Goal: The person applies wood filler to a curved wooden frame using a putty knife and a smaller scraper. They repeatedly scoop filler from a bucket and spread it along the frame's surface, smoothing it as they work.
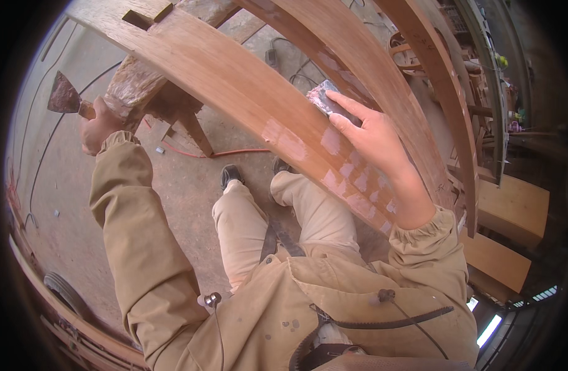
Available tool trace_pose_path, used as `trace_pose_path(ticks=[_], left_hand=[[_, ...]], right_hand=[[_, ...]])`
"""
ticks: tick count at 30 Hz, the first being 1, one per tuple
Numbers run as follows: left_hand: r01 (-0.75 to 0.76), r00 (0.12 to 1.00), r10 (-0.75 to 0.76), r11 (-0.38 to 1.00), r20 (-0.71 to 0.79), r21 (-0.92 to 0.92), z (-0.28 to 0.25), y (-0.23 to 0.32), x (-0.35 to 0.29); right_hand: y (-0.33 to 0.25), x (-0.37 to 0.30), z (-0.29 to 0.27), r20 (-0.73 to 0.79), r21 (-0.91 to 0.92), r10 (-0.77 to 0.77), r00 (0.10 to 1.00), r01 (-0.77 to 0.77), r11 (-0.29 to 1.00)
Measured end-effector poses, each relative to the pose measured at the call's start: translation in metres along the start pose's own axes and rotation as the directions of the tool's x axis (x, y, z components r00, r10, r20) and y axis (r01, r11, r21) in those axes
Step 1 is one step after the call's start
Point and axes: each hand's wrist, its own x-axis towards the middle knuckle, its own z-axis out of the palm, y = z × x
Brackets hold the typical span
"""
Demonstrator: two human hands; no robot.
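Note:
My left hand (102, 128) is closed round the short handle of a putty knife (66, 94), its wide, stained blade pointing away to the left. Between the thumb and fingers of my right hand (378, 139) is a small flat putty spreader (322, 98) with pink filler on its edge. It is held at the far edge of a long curved wooden beam (225, 77); whether it touches the wood I cannot tell. Pink filler patches (284, 140) dot the near half of that beam. A notch (149, 17) is cut into its far end.
More curved beams (352, 46) run alongside to the right. A rough timber support (134, 86) stands under the beam, beside my left hand. A red hose (240, 151) and dark cables cross the floor. Wooden blocks (513, 207) lie at the right, a tyre (66, 292) at the lower left.

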Motion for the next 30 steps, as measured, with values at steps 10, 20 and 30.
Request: trace_pose_path(ticks=[10,20,30], left_hand=[[-0.034,0.999,0.034,0.999,-0.039,0.003,0.0,0.0,-0.003],[-0.012,0.999,0.013,1.0,-0.036,0.019,0.001,-0.001,0.0],[0.0,0.999,-0.001,1.0,0.033,0.03,0.007,-0.007,0.006]], right_hand=[[0.003,-0.012,-0.014,0.13,-0.315,0.049,0.99,-0.006,0.949],[-0.037,0.015,-0.03,0.276,-0.581,-0.069,0.959,0.224,0.783],[-0.038,0.012,-0.028,0.289,-0.633,-0.009,0.957,0.198,0.748]])
